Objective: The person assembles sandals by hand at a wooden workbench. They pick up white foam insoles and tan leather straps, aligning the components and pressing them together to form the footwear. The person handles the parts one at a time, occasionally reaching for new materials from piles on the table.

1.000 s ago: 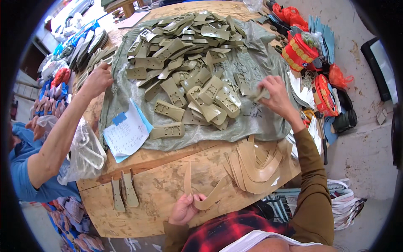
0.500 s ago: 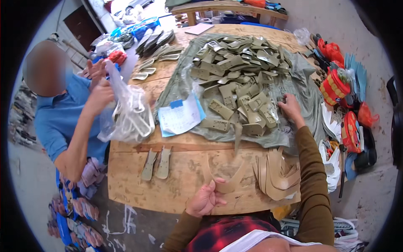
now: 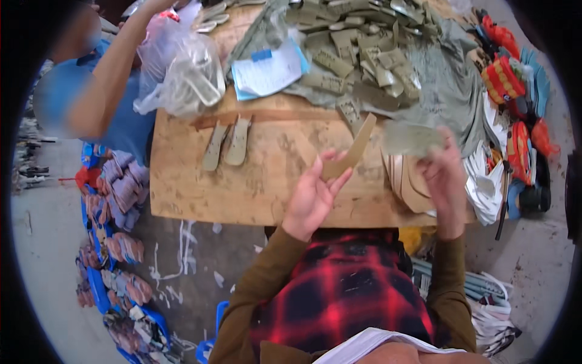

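Over the near edge of the wooden table [image 3: 267,194], my left hand [image 3: 312,197] grips a curved tan strip [image 3: 357,148] between thumb and fingers. To its right, my right hand [image 3: 445,182] is raised and closed on a flat olive piece [image 3: 412,139], which is smeared by motion. Below that hand lies a stack of curved tan strips [image 3: 397,173]. Farther off, many olive sandal-strap pieces [image 3: 336,60] are heaped on a grey-green cloth [image 3: 451,100]. Two olive strap pieces [image 3: 238,142] lie side by side on the left of the table.
A person in a blue shirt [image 3: 130,112] stands at the left, beside a clear plastic bag [image 3: 197,79] of white-edged pieces. Papers [image 3: 267,76] rest near the cloth. Bundled footwear parts [image 3: 124,249] line the floor at left; red bags [image 3: 506,79] and white straps [image 3: 485,194] sit at right.
My right hand has come back from the heap with an olive piece. My left hand has lifted the tan strip and turned it. The view has tipped downward, and the other person's arm has risen.
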`<state>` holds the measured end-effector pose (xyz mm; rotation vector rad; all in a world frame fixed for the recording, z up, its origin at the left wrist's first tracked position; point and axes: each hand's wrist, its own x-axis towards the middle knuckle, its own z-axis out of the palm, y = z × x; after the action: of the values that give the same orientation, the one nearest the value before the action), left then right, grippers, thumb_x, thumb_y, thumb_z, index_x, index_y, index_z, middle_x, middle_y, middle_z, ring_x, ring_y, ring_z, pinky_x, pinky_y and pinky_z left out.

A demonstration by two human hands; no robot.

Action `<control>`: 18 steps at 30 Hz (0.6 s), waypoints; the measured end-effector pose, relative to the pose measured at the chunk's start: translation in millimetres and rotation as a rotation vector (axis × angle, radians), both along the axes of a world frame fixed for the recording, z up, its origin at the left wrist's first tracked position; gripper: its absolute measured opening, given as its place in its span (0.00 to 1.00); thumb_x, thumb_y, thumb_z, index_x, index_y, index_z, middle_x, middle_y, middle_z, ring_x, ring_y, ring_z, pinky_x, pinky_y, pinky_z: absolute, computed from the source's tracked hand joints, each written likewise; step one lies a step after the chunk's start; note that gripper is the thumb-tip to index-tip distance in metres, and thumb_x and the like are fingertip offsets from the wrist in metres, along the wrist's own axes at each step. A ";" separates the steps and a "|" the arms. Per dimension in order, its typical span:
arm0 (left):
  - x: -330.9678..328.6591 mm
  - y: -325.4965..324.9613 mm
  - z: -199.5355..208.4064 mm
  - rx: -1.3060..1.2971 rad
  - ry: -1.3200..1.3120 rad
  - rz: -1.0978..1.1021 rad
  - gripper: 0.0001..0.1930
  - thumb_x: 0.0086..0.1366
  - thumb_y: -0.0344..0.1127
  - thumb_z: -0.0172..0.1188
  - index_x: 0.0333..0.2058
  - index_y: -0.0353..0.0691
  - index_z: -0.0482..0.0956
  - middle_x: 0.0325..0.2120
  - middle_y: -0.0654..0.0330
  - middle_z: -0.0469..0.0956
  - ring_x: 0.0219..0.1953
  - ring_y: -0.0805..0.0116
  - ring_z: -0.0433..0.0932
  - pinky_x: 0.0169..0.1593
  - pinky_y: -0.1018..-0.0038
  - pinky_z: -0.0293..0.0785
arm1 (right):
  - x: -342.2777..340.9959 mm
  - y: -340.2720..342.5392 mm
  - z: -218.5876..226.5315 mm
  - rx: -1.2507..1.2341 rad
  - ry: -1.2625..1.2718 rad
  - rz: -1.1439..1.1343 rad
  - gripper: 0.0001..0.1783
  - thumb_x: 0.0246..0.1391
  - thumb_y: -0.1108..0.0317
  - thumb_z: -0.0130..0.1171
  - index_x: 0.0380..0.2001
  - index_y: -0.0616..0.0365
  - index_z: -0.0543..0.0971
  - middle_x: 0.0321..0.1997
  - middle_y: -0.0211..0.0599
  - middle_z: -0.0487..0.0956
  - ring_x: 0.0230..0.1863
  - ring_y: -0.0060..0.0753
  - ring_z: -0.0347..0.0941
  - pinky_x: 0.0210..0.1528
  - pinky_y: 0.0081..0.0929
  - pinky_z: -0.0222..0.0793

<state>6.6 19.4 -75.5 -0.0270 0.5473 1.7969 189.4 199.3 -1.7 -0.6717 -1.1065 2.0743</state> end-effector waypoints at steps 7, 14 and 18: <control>-1.6 0.9 9.2 -0.026 -0.092 0.004 0.18 0.75 0.41 0.42 0.56 0.35 0.66 0.58 0.53 0.68 0.60 0.60 0.70 0.64 0.62 0.69 | -8.1 -118.3 -37.4 0.796 -0.521 0.282 0.16 0.53 0.74 0.59 0.47 0.60 0.74 0.37 0.37 0.77 0.36 0.27 0.73 0.37 0.27 0.69; 7.3 -6.5 17.8 -0.038 0.001 -0.168 0.22 0.76 0.42 0.40 0.59 0.33 0.64 0.59 0.51 0.68 0.59 0.59 0.70 0.63 0.63 0.70 | 17.0 -69.3 3.2 0.264 -0.566 0.293 0.14 0.54 0.76 0.61 0.45 0.60 0.77 0.37 0.29 0.79 0.37 0.18 0.74 0.35 0.20 0.69; 15.9 -8.3 30.1 -0.093 0.036 -0.241 0.22 0.76 0.42 0.39 0.59 0.31 0.64 0.59 0.49 0.68 0.59 0.60 0.71 0.63 0.63 0.70 | -2.4 -67.5 4.5 0.214 -0.298 0.157 0.20 0.55 0.77 0.61 0.51 0.61 0.72 0.43 0.31 0.79 0.42 0.21 0.75 0.40 0.21 0.72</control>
<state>22.6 11.1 -45.4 0.0076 0.6321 1.5389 187.0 131.9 2.8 -0.8274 -1.5696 1.9869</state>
